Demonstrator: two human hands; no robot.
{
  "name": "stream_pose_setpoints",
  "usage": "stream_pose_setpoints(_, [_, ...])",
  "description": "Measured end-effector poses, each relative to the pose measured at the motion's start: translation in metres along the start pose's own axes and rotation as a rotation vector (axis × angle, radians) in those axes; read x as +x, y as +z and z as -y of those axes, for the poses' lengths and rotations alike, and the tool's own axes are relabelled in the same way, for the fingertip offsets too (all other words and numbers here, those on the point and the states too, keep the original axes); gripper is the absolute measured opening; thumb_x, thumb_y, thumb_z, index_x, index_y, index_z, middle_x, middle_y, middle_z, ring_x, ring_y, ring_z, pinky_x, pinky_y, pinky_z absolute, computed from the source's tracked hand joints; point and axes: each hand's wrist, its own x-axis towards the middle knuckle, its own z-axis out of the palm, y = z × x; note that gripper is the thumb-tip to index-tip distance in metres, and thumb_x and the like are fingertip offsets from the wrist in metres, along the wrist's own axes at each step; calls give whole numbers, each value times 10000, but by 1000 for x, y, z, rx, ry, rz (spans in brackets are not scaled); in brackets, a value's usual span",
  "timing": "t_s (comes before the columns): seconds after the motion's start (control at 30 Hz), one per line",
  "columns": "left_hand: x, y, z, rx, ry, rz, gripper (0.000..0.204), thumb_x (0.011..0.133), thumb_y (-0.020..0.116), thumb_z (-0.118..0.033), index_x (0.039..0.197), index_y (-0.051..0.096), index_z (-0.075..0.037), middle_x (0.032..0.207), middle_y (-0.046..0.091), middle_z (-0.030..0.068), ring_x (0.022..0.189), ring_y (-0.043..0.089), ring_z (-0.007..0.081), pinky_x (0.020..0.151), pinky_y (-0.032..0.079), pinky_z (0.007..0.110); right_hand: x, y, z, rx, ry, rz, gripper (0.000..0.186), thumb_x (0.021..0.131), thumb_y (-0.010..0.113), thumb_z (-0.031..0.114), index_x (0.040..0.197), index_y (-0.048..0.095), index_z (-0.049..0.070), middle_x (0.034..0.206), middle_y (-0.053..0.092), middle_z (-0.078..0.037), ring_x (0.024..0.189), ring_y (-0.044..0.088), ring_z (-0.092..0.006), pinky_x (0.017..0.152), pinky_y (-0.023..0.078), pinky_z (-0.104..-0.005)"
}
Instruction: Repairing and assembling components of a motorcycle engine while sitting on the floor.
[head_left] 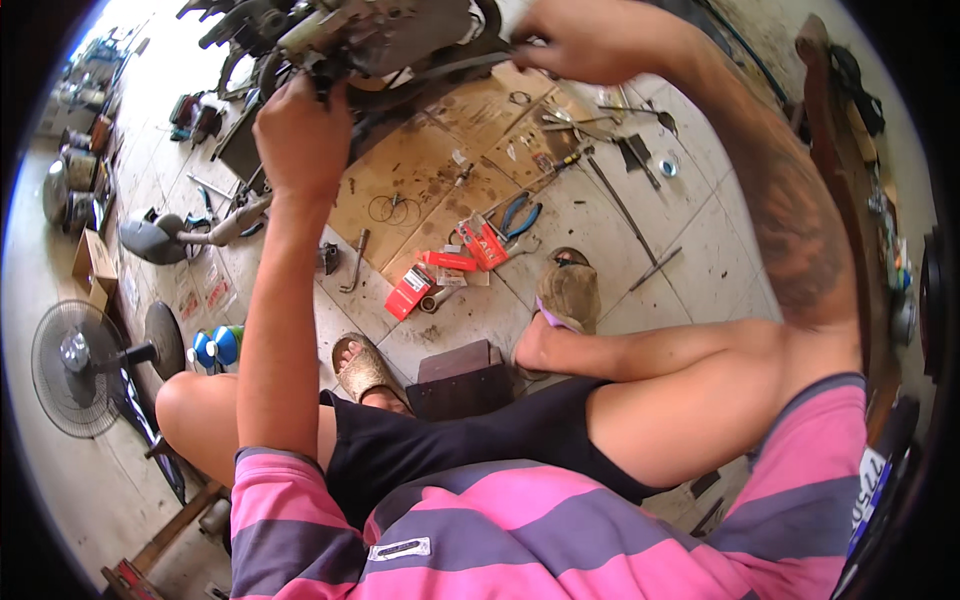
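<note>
Both fingertips hidden against engine part [370, 35], left hand [300, 140], right hand [590, 40]

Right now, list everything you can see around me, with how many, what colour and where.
engine part: one, grey, top centre, both hands on it
cardboard: one sheet, brown, on the floor under the part
red boxes: about three, cardboard's near edge
pliers: one, blue handles, right of the boxes
rods: two, metal, tiled floor at right
fan: one, dark, far left
stool: one, dark, between the feet
sandals: two, tan
left hand: gripping the part's underside
right hand: on the part's right end
</note>
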Motion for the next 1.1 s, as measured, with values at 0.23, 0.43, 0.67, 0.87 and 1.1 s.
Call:
stream_pose_setpoints(0.23, [6, -15, -8, -371, -655, 322, 351, 966, 696, -295, 1080, 737, 35, 772, 735, 140, 694, 727, 240, 647, 559, 342, 14, 63, 40, 547, 45, -390, 333, 1010, 605, 323, 1062, 733, 19, 812, 686, -153, 749, 638, -264, 730, 509, -394])
stream_pose_setpoints(0.43, [21, -17, -10, -1082, -1091, 463, 409, 1015, 654, -315, 1073, 679, 89, 913, 730, 157, 709, 717, 239, 673, 611, 323, 2, 127, 52, 679, 128, -498, 360, 1000, 609, 386, 1065, 750, 61, 806, 705, -161, 754, 671, -307, 715, 516, -413])
stream_pose_setpoints(0.67, [18, -14, -7, -238, -418, 329, 308, 941, 694, -241, 908, 716, 64, 785, 741, 180, 717, 734, 357, 683, 584, 401, 10, 105, 66, 263, 356, -715, 345, 957, 602, 374, 871, 773, 88, 752, 721, -161, 741, 728, -350, 697, 577, -463])
stream_pose_setpoints(0.87, [16, -21, -13, 28, -169, 280, 337, 914, 720, -296, 913, 730, 41, 760, 729, 197, 749, 730, 372, 713, 563, 457, 24, 87, 78, 72, 371, -684, 272, 901, 635, 296, 819, 782, 83, 739, 734, -148, 717, 750, -316, 671, 601, -425])
stream_pose_setpoints(1.1, [22, -21, -18, -1007, -1122, 353, 329, 1041, 597, -247, 1113, 658, 68, 892, 745, 156, 741, 735, 279, 671, 635, 363, 12, 95, 68, 298, 465, -679, 338, 929, 635, 344, 881, 772, 38, 806, 737, -197, 790, 747, -358, 726, 603, -452])
